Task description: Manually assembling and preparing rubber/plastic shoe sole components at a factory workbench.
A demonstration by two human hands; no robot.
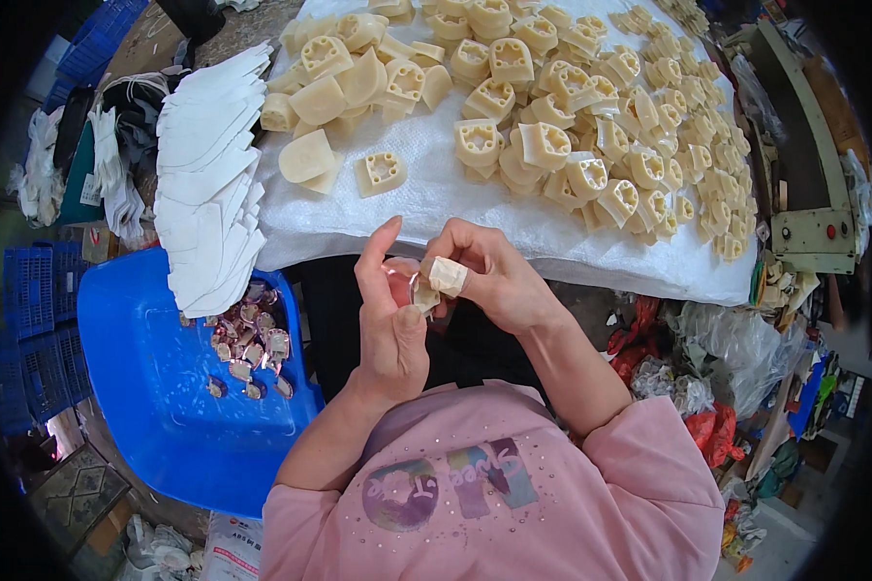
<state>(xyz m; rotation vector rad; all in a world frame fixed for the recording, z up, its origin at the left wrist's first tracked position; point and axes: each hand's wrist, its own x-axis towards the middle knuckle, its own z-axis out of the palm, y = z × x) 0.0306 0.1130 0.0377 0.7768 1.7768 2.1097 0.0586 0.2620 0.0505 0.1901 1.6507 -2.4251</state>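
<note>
My left hand [391, 334] and my right hand [499, 281] meet just off the near edge of the white-covered table. Between them is a small cream piece with a shiny, clear-looking edge [420, 292], partly hidden by the fingers. The right thumb, wrapped in pale tape [448, 277], presses against it with the bent right fingers. My left index finger points upward, while the other left fingers and thumb close around the piece's lower side. Nearest on the table lies a single cream moulded block with holes [381, 173].
Cream moulded blocks [552, 145] are heaped over the white cloth [407, 221]. A fanned stack of white strips [203, 174] hangs off its left side. Below stands a blue tub [184, 407] with shiny purple-and-cream pieces [252, 344]. Plastic bags [736, 344] crowd the right.
</note>
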